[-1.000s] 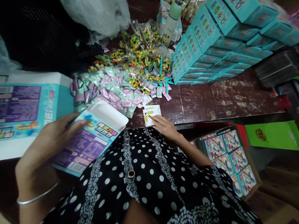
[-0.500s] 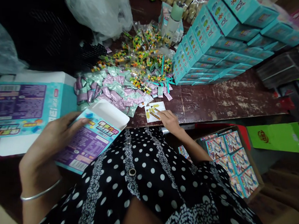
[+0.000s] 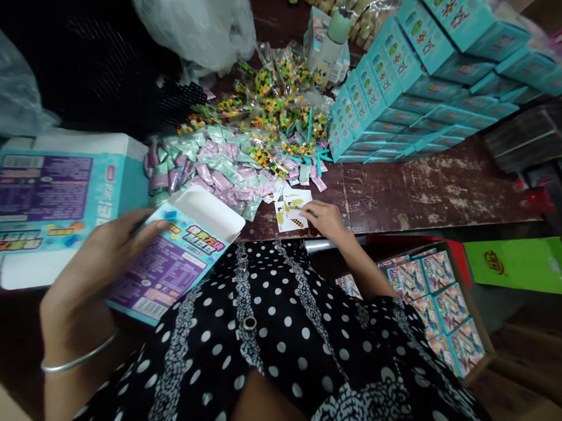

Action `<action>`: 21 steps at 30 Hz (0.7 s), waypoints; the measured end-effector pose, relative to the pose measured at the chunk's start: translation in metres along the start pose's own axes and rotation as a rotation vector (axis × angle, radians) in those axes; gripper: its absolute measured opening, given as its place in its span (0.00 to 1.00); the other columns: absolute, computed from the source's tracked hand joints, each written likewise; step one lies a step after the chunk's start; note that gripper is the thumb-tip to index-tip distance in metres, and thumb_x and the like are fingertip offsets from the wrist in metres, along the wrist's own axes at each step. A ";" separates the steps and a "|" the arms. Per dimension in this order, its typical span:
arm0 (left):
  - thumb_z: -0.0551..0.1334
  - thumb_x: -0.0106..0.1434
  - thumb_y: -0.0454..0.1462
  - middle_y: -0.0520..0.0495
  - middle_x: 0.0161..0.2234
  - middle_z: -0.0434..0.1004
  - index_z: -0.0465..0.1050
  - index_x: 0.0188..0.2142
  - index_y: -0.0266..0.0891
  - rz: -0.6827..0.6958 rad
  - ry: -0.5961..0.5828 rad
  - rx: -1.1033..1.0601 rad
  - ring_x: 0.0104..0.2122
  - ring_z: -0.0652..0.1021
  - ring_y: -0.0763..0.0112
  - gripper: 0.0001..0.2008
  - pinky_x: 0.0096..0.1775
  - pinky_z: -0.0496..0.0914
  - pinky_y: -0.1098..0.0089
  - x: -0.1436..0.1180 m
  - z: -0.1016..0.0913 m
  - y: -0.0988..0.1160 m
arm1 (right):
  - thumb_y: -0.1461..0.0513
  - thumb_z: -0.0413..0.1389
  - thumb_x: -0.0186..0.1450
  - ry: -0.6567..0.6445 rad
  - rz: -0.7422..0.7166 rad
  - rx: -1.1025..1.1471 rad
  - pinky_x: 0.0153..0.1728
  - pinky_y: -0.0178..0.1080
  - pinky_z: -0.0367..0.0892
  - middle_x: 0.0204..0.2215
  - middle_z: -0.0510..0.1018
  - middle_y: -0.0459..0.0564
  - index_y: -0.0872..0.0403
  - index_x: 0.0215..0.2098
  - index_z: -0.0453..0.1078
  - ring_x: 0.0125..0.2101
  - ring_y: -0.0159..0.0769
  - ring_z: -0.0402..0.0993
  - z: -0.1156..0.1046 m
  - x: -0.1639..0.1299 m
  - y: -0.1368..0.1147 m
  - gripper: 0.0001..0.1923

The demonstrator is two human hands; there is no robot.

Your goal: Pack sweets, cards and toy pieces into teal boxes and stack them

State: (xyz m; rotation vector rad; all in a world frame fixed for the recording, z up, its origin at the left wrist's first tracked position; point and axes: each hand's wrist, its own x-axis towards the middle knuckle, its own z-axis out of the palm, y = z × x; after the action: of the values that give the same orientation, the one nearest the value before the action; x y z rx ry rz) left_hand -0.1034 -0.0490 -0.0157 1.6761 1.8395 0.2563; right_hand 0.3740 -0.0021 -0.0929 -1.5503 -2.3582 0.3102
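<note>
My left hand point(image 3: 102, 264) grips a teal and purple printed box point(image 3: 177, 255) with its white end flap open, held against my lap. My right hand point(image 3: 325, 218) rests at the table's near edge with its fingertips on a small white leaflet point(image 3: 291, 212) printed in yellow and black. Just beyond the leaflet lies a heap of pink and pale green foil sachets point(image 3: 208, 166). Behind those are clear bags of coloured small blocks point(image 3: 277, 103).
A larger teal box point(image 3: 51, 192) lies at the left. Stacks of teal boxes point(image 3: 410, 73) fill the far right of the worn brown table point(image 3: 428, 187). A green-capped bottle point(image 3: 330, 46) stands at the back. A carton of packed boxes point(image 3: 440, 313) and green cardboard point(image 3: 514, 263) sit below right.
My right hand slid slightly forward and right along the table edge, shifting the leaflet with it. My left hand and its box stayed where they were.
</note>
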 end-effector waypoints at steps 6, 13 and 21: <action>0.50 0.69 0.66 0.28 0.53 0.86 0.79 0.63 0.31 -0.005 0.020 0.004 0.50 0.84 0.43 0.46 0.51 0.73 0.53 0.000 0.000 0.007 | 0.56 0.54 0.82 0.466 0.157 0.117 0.47 0.44 0.80 0.51 0.87 0.53 0.50 0.75 0.70 0.40 0.38 0.83 -0.048 0.031 -0.015 0.25; 0.51 0.71 0.64 0.31 0.48 0.87 0.80 0.60 0.34 -0.041 0.047 0.016 0.46 0.83 0.44 0.41 0.48 0.72 0.54 -0.008 -0.002 0.003 | 0.53 0.66 0.71 0.020 0.125 0.717 0.41 0.41 0.79 0.36 0.84 0.47 0.52 0.49 0.77 0.37 0.38 0.81 -0.023 0.091 -0.061 0.14; 0.52 0.71 0.60 0.30 0.52 0.85 0.79 0.62 0.32 0.019 0.056 -0.077 0.48 0.82 0.47 0.39 0.50 0.71 0.55 0.000 0.001 0.024 | 0.57 0.62 0.77 0.018 -0.008 0.708 0.45 0.41 0.79 0.35 0.80 0.44 0.48 0.64 0.74 0.39 0.36 0.80 -0.019 0.133 -0.141 0.19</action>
State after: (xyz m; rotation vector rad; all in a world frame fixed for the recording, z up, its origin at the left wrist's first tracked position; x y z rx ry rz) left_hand -0.0828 -0.0455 -0.0036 1.6500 1.8310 0.3808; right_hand 0.2105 0.0647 -0.0099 -1.1781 -1.9127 0.9931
